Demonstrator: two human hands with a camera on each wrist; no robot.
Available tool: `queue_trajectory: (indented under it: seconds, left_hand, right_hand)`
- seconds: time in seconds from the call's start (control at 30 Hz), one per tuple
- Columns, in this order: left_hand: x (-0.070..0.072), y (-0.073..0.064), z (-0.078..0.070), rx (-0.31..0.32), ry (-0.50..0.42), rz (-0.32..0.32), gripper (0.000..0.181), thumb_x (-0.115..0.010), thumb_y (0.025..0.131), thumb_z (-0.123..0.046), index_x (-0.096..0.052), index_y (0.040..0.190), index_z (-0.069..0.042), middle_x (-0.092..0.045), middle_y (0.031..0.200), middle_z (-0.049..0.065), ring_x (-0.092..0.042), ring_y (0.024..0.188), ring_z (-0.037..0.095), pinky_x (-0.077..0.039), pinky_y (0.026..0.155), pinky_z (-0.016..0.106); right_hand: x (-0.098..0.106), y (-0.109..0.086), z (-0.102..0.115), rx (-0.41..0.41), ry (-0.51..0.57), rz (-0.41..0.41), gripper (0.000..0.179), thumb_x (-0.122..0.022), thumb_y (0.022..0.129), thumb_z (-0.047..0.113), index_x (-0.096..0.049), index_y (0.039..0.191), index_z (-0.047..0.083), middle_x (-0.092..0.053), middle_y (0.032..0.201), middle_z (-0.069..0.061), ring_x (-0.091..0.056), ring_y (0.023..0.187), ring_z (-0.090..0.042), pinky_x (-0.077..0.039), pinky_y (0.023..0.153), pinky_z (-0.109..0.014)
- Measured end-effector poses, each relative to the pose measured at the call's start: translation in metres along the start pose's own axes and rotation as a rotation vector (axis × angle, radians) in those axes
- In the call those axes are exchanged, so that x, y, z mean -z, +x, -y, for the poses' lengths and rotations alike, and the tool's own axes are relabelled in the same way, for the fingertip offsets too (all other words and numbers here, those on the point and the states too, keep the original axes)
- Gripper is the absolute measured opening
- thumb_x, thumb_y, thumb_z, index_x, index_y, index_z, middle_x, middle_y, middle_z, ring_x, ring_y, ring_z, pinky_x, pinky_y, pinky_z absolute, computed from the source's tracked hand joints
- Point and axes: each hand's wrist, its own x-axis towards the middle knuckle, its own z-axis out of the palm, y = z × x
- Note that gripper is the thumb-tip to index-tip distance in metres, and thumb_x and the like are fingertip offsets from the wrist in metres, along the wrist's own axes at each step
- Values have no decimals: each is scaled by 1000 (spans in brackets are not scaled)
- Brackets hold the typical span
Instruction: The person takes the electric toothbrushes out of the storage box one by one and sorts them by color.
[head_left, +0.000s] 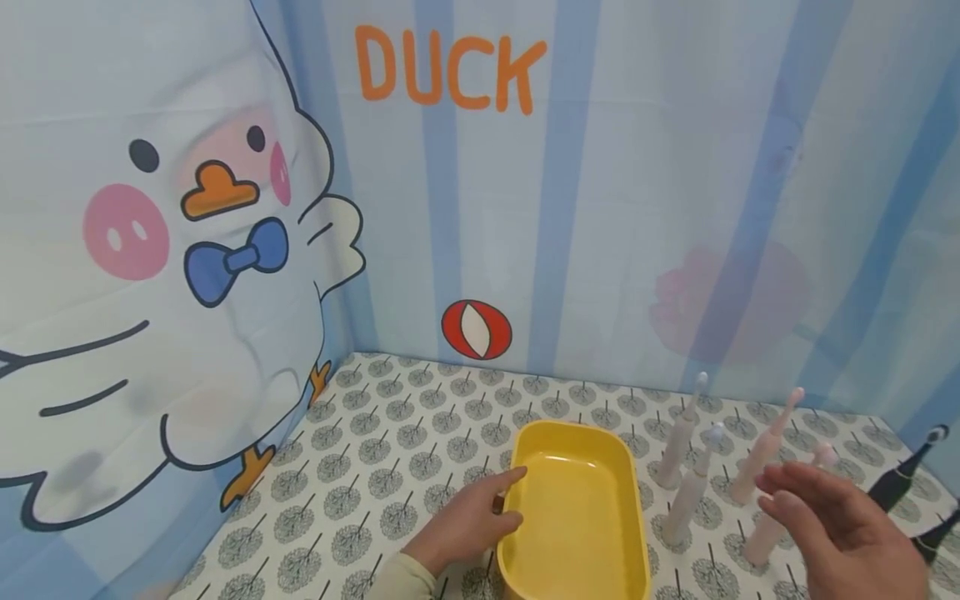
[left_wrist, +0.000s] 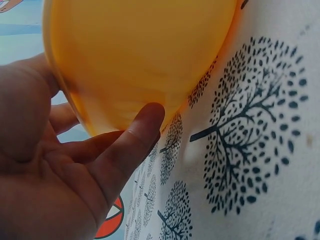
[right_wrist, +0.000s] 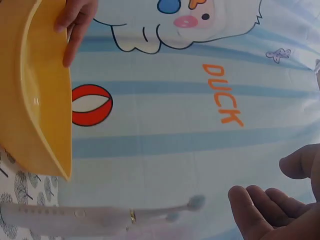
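- On the tree-patterned tablecloth (head_left: 390, 467), the yellow tray (head_left: 600, 442) stood near the front edge, a smooth, glossy plastic tub, rectangular with rounded corners and a raised rim.
- My left hand (head_left: 468, 521) rested against the tray's left wall; the thumb lay along the rim and my fingers (left_wrist: 135, 145) were held straight and together, pressing on the curved outer wall without curling round it.
- The left wrist view confirmed this contact: one fingertip lay flat against the translucent orange-yellow wall, and the palm was open below it.
- My right hand (head_left: 843, 525) hovered to the right of the tray with its fingers relaxed and slightly spread, holding nothing and touching nothing.
- Just beyond that hand stood a group of pale pink electric toothbrushes (head_left: 693, 492), slender, tapered and upright, some tilted, each with a small brush head.
- Two black toothbrushes (head_left: 900, 479) leaned at the far right, near the table's edge.
- The pale toothbrushes stood close together and just beside the tray's right wall, leaving little room between them.
- Open cloth lay to the left of the tray and behind it, up to the fabric backdrop (head_left: 600, 208).
- The backdrop was soft, blue-striped cloth printed with a cartoon duck (head_left: 187, 275), a red and white ball (head_left: 476, 330) and the word DUCK.
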Motion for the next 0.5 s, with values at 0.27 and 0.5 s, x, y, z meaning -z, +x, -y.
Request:
queue_trajectory:
  seconds: [0.27, 0.5]
  left_hand:
    - [0, -1, 1, 12, 3, -14, 60, -63, 85, -19, -39, 141, -20, -53, 126, 1, -60, 93, 13, -54, 65, 25]
    - [-2, -1, 0, -9, 4, -17, 60, -64, 85, -19, -39, 140, -20, -54, 125, 2, -60, 93, 12, -54, 65, 23]
  right_hand:
    - [-43, -31, 124, -15, -135, 371, 55, -50, 89, 51, -48, 131, 15, -56, 122, -5, -54, 108, -23, -48, 87, -42]
    - [-87, -17, 120, 103, -193, 497, 54, -49, 90, 51, -47, 130, 15, -54, 125, -5, -53, 110, -25, -47, 88, -42]
